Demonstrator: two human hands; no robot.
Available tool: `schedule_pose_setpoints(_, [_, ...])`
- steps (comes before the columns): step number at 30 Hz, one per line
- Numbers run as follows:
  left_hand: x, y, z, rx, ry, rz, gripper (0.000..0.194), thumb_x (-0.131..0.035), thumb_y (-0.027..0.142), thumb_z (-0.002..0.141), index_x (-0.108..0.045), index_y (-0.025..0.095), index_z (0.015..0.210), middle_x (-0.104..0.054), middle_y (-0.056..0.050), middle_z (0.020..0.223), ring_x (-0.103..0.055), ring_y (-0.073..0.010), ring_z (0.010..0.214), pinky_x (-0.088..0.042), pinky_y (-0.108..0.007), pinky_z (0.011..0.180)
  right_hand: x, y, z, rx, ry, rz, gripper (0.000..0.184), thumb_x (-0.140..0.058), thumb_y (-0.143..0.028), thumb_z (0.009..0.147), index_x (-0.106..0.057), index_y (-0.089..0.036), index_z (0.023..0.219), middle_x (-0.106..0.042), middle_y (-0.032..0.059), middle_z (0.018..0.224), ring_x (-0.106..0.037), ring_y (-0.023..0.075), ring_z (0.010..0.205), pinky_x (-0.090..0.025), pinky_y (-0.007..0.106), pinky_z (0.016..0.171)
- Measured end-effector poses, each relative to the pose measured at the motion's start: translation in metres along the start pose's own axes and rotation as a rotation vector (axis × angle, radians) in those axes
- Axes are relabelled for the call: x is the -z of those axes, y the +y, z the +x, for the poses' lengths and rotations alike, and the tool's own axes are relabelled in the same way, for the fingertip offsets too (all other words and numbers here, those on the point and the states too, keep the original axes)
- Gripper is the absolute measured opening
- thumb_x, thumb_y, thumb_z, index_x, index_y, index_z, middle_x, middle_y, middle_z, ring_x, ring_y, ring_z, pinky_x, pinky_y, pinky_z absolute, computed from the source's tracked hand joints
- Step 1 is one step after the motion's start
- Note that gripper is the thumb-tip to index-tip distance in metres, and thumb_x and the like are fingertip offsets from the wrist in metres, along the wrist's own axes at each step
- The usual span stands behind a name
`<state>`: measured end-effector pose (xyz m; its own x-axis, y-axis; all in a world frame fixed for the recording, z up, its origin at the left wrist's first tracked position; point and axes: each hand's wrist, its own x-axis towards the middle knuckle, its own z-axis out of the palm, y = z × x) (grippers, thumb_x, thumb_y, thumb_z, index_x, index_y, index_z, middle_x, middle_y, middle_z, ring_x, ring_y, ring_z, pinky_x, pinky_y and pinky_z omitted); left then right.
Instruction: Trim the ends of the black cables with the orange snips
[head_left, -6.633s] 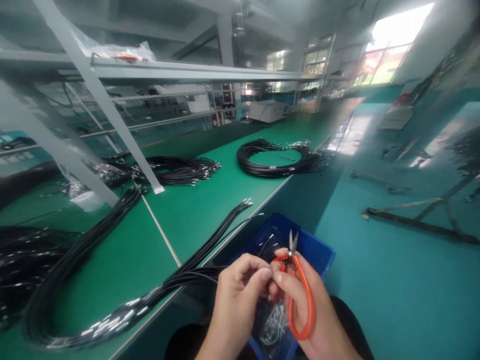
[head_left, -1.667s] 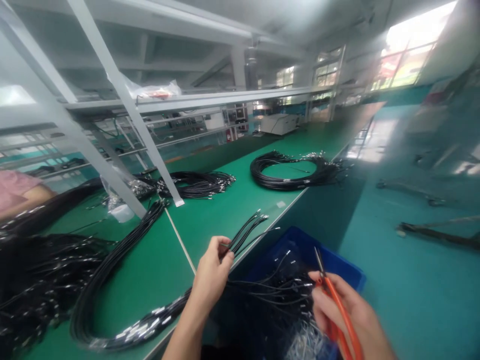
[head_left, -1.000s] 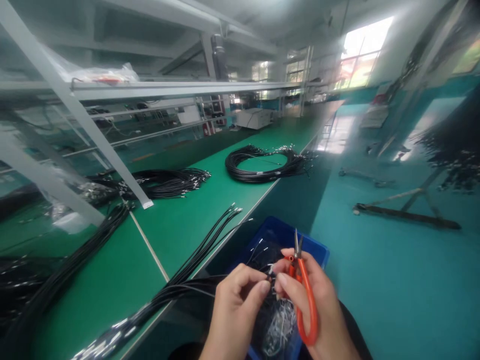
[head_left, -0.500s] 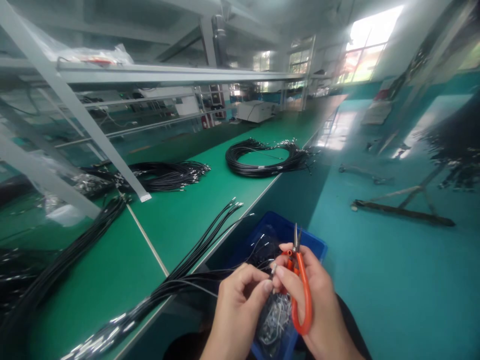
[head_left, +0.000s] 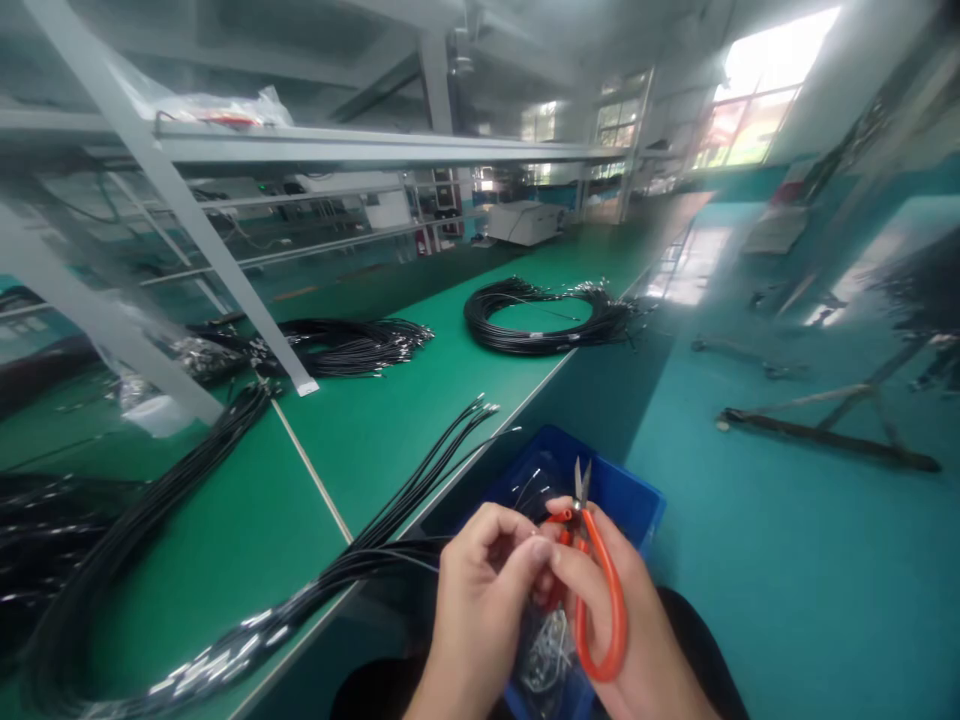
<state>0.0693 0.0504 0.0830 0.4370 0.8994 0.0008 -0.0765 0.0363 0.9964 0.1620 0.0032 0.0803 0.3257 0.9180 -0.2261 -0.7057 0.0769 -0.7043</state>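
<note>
My right hand grips orange-handled snips over the blue bin beneath it, my left hand pinched narrow alongside, on what I can't tell

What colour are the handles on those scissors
The handles are orange-red, clearest in the head view.

A: What's up on that white shelf?

B: Crumpled clear plastic bag, bit of red showing in it. Slanted white post right near it too.

A: And further back?

B: Pale boxy unit below shelf level, plus a super bright window top right.

A: Floor?

B: Teal floor, with a dark stand base on it. Looks like a rack, but it's pretty blurry over there.
</note>
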Motion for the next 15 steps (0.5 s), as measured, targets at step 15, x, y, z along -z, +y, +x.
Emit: schedule_pose_setpoints(15, [0.015,0.001,0.005,-0.043,-0.009,0.004,0.008,-0.057,0.024,0.082,-0.058,0.017,0.077,-0.058,0.0,0.064,-0.053,-0.0125,0.057,-0.043,-0.023,0.057,0.01,0.005,0.007,0.019,-0.106,0.053,0.016,-0.051,-0.014,0.086,-0.052,-0.022,0.099,-0.057,-0.0024,0.072,-0.051,0.0126,0.06,-0.04,0.026,0.059])
